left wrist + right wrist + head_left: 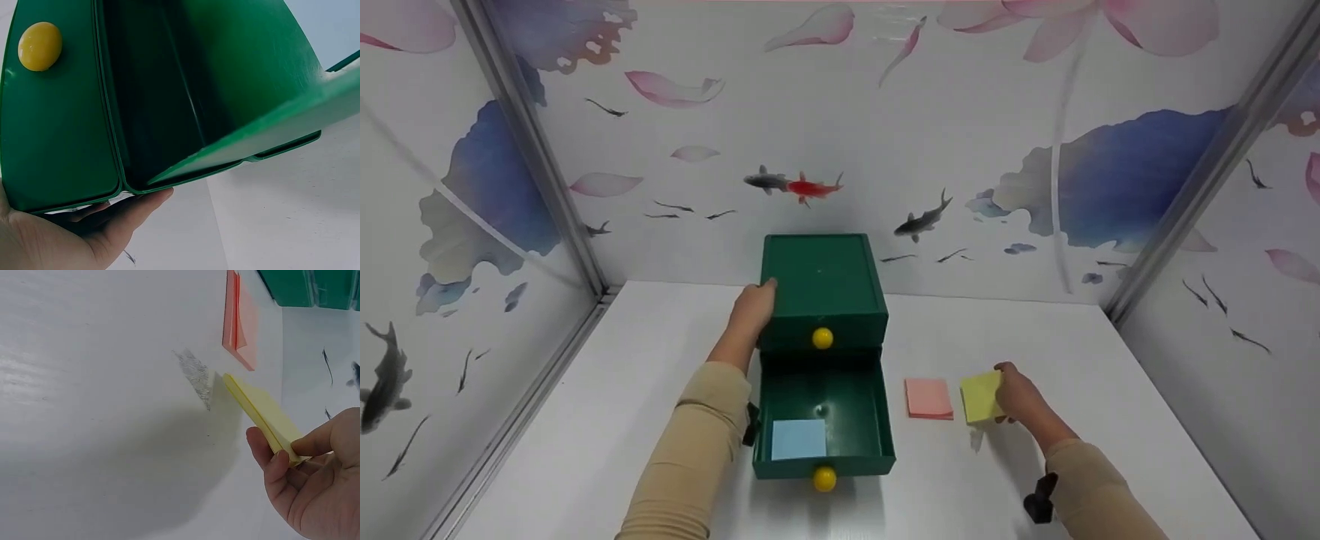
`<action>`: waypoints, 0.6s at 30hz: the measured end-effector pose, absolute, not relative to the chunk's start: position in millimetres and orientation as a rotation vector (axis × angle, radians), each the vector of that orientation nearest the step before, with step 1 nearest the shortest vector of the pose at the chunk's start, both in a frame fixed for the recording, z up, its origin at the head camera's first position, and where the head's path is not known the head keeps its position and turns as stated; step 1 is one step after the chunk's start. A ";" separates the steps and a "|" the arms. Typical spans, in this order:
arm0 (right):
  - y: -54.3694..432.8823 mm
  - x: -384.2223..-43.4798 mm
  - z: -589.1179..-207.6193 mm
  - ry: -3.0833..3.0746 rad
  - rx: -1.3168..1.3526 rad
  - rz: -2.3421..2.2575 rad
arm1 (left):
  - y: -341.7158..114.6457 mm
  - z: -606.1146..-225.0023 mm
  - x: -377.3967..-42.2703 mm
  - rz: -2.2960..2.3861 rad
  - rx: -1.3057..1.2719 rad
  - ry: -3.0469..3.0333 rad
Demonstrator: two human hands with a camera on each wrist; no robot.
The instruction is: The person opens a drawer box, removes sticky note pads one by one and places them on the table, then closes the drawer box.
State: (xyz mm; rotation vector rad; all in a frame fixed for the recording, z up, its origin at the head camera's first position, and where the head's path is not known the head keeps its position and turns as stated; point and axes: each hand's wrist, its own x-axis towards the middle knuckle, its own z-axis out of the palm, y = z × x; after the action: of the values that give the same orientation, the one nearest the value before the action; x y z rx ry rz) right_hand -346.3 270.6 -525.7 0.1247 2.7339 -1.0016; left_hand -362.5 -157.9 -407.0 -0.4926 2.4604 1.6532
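Over the desk point(945, 487) at lower right, the right hand point(1021, 394) pinches a yellow pad point(980, 398), drawer point(784, 469) leftward; the left hand point(754, 306), thumb straight, touches the cabinet point(821, 274).

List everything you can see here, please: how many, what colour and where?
Table top: 1, white, across the foreground
Plastic drawer cabinet: 1, green, on the table, lower drawer open
Round knobs: 2, yellow, one per drawer
Light-blue square paper: 1, light blue, in the open drawer
Pink square note pad: 1, pink, right of the cabinet
Yellow square note pad: 1, yellow, in the right hand
Fish-printed wall panels: 3, mostly white, behind and both sides
Metal posts: 2, grey, back corners
Small devices: 2, black, at each sleeve's cuff
Long sleeves: 2, beige, behind each hand
Left hand: 1, bare, against the cabinet's left side
Right hand: 1, bare, holding the yellow pad
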 end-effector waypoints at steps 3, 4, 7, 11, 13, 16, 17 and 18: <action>271.5 -347.3 -531.0 2.737 0.138 -0.992 | -156.9 -406.7 -361.6 1.650 -0.488 2.459; 271.9 -348.1 -532.1 2.736 0.144 -0.990 | -156.6 -406.6 -361.3 1.652 -0.489 2.457; 273.4 -351.6 -534.8 2.732 0.169 -0.977 | -156.8 -406.2 -360.8 1.659 -0.490 2.452; 275.5 -355.5 -537.0 2.729 0.164 -0.967 | -157.9 -406.2 -361.8 1.658 -0.483 2.462; 276.4 -356.7 -537.6 2.732 0.152 -0.954 | -158.0 -406.3 -362.3 1.654 -0.477 2.466; 277.1 -357.5 -538.4 2.739 0.154 -0.918 | -157.9 -406.8 -362.5 1.659 -0.473 2.464; 277.3 -357.5 -538.6 2.744 0.153 -0.901 | -157.9 -406.9 -362.4 1.661 -0.473 2.462; 277.5 -357.6 -539.1 2.745 0.151 -0.882 | -157.7 -407.1 -362.5 1.665 -0.477 2.459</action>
State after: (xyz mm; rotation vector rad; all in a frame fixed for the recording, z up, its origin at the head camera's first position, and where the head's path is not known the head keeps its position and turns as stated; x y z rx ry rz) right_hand -357.6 277.5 -539.1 0.1514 2.7449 -0.8818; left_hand -362.5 -157.7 -407.1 -0.4768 2.4589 1.6648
